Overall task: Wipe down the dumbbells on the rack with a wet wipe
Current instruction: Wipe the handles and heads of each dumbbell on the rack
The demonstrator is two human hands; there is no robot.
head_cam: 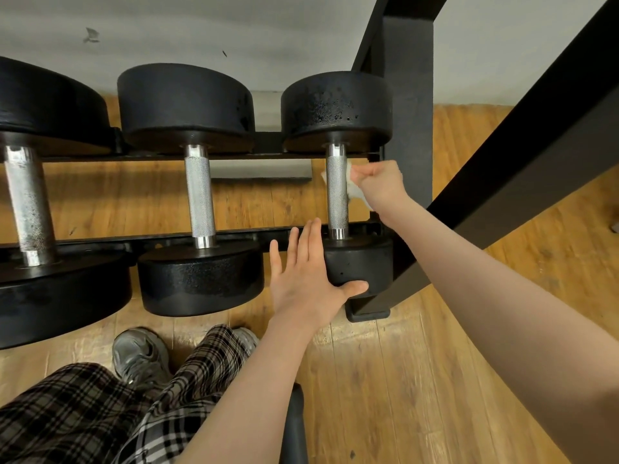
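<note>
Three black dumbbells with knurled steel handles lie across the low black rack (pixel 234 234). The rightmost dumbbell (pixel 336 195) is the smallest; its far head glistens with wet spots. My right hand (pixel 380 180) holds a crumpled white wet wipe (pixel 351 182) against the right side of that handle. My left hand (pixel 306 272) lies flat with straight fingers against the near head of the same dumbbell, thumb under its edge. The middle dumbbell (pixel 199 195) and the large left dumbbell (pixel 30 202) rest untouched.
A thick black rack upright (pixel 407 128) stands just right of my right hand, and a slanted black beam (pixel 522 155) crosses above my right forearm. The floor is wood planks. My plaid trousers and grey shoe (pixel 140 354) are below the rack.
</note>
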